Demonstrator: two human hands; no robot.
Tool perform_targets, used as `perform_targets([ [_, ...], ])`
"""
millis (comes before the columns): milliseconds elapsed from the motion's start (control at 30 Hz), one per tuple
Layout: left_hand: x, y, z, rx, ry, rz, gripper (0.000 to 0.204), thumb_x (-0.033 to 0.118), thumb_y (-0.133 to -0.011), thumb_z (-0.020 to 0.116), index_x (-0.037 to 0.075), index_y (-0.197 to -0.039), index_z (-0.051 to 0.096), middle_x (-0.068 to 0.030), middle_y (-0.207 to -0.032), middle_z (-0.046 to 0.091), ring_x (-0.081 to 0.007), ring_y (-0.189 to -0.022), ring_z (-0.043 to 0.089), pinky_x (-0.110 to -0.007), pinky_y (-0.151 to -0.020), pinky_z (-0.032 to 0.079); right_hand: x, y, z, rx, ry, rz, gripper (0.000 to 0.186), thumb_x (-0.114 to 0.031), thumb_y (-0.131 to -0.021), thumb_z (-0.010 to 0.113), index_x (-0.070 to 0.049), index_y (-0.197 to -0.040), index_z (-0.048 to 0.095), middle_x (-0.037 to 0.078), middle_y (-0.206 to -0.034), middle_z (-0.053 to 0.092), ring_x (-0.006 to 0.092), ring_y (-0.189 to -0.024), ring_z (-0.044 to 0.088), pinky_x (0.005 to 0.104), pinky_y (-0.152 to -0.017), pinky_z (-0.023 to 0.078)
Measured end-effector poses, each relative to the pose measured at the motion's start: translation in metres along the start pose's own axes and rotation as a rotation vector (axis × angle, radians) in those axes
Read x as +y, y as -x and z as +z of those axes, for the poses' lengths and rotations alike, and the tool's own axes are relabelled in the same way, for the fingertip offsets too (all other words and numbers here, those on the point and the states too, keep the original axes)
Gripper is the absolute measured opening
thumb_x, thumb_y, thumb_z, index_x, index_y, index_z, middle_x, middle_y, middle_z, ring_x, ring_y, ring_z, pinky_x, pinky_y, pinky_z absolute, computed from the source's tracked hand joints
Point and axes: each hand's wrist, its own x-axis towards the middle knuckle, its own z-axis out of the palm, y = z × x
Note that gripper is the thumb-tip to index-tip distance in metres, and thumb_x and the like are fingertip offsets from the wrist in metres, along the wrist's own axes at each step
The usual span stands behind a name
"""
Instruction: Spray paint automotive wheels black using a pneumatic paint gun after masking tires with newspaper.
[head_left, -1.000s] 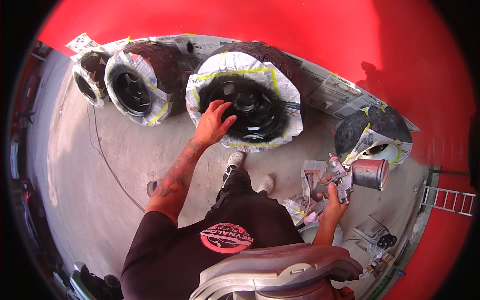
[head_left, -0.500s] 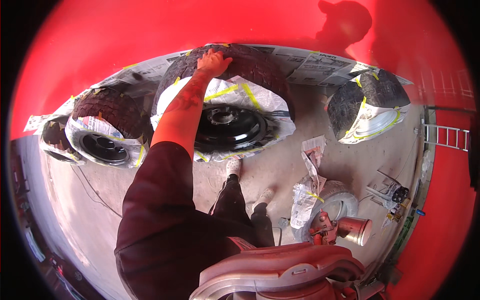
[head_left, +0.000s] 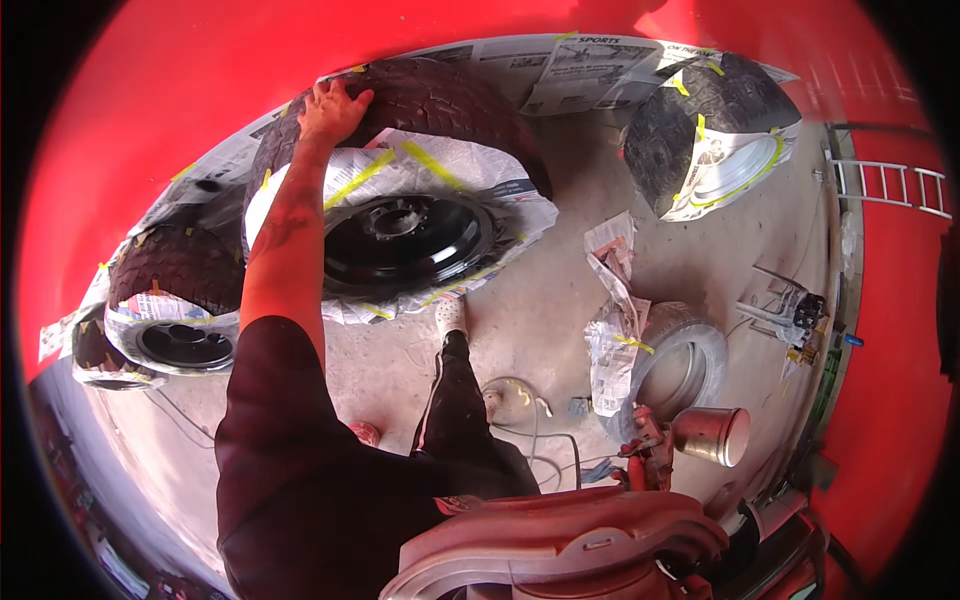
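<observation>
My left hand rests with fingers spread on the tread of a large tire. The tire is tilted against a red surface, and its black rim is glossy. Newspaper with yellow tape strips masks the sidewall around that rim. At the lower right, a spray gun with a metal cup sticks up beyond a respirator. The gun looks held in my right hand, which is almost wholly hidden behind the respirator.
More masked tires stand at left and right. A loose tire lies on the floor beside crumpled newspaper. A hose loops by my feet. A metal-legged device and a ladder are at right.
My view has shifted, and the tires at left and middle sit further left in it. My left hand stays on the large tire, now nearer its left side. My feet have moved.
</observation>
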Motion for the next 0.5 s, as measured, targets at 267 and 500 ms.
perform_targets([
  [267,0.005,0.053,-0.012,0.066,-0.044,0.028,0.069,0.061,-0.086,0.055,0.018,-0.139,0.047,-0.0165,-0.144,0.042,-0.0378,-0.135,0.038,-0.059,-0.107,0.032,0.025,0.001,-0.021,0.009,-0.05,0.026,0.064,0.002,-0.088,0.059,-0.006,-0.147,0.036,0.013,-0.116,0.063,0.0187,-0.1,0.067,0.0246,-0.06,0.058],
  [500,0.025,0.169,0.004,0.292,-0.093,0.173,0.059,0.054,-0.088,0.057,0.014,-0.131,0.05,-0.0123,-0.131,0.05,-0.0339,-0.125,0.046,-0.054,-0.1,0.038,0.065,0.004,-0.061,-0.052,-0.077,-0.03,0.064,0.0,-0.089,0.06,-0.01,-0.148,0.037,0.011,-0.12,0.063,0.0175,-0.102,0.066,0.0235,-0.061,0.057],
])
